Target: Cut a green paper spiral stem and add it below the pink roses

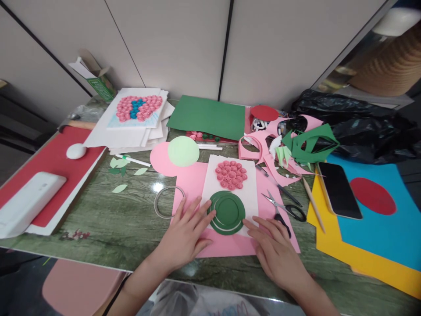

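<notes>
Left hand [186,232] touches green disc [227,212]; scissors [283,207] beside right hand [274,250].

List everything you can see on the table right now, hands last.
green disc: 1, dark green, on white sheet, centre
pink coils: 1 cluster, pink, on white sheet above disc
pink sheet: 1, pink, under white sheet
pale circle: 1, light green, up-left of coils
scissors: 1, black-handled, right of pink sheet
phone: 1, black, on yellow paper
tape ring: 1, clear, left of pink sheet
left hand: 1, flat, fingertips at disc's edge
right hand: 1, flat on pink sheet by scissors
</notes>
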{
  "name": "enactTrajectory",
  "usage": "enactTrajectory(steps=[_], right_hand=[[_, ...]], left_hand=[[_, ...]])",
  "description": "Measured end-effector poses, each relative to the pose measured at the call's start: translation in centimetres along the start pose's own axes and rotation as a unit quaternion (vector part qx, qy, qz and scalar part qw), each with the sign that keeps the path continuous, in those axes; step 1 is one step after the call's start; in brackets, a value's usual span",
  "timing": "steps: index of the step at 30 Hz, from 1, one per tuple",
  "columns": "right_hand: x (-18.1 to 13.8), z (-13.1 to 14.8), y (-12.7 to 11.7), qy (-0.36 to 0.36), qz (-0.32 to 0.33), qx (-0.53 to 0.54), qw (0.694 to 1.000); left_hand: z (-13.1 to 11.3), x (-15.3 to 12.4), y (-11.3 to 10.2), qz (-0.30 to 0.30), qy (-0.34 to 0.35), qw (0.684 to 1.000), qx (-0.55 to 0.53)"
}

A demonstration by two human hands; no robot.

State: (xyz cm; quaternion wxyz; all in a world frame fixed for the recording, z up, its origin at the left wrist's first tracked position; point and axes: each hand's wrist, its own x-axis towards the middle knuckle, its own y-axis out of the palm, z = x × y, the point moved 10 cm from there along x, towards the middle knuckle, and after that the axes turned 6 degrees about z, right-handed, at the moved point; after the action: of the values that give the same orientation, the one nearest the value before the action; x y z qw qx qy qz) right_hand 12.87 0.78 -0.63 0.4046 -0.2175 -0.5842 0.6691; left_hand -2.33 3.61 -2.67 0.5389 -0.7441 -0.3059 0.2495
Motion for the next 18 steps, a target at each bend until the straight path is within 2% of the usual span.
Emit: enactTrajectory(steps=[6, 11, 13, 15, 18], right_hand=[[0.7, -0.1, 0.5, 0.002, 0.038, 0.006, 0.999], [0.1, -0.4, 1.5, 0.0, 0.05, 0.008, 0.999], [0.1, -0.6, 1.3, 0.003, 0.03, 0.018, 0.999], [0.7, -0.8, 0.2, 0.019, 0.003, 0.038, 0.999], [1.2, -0.8, -2.9, 0.053, -0.063, 0.11, 0.991]], left_hand=[[0.1, 0.6, -0.2, 0.005, 0.019, 0.998, 0.067], [-0.1, 0.0, -1.2, -0.038, 0.002, 0.997, 0.069], [1.0, -1.1, -2.0, -0.09, -0.064, 0.992, 0.069], [2.8, -2.8, -3.0, -0.144, -0.161, 0.974, 0.069], [4.9, -4.8, -3.1, -0.149, -0.263, 0.951, 0.067]])
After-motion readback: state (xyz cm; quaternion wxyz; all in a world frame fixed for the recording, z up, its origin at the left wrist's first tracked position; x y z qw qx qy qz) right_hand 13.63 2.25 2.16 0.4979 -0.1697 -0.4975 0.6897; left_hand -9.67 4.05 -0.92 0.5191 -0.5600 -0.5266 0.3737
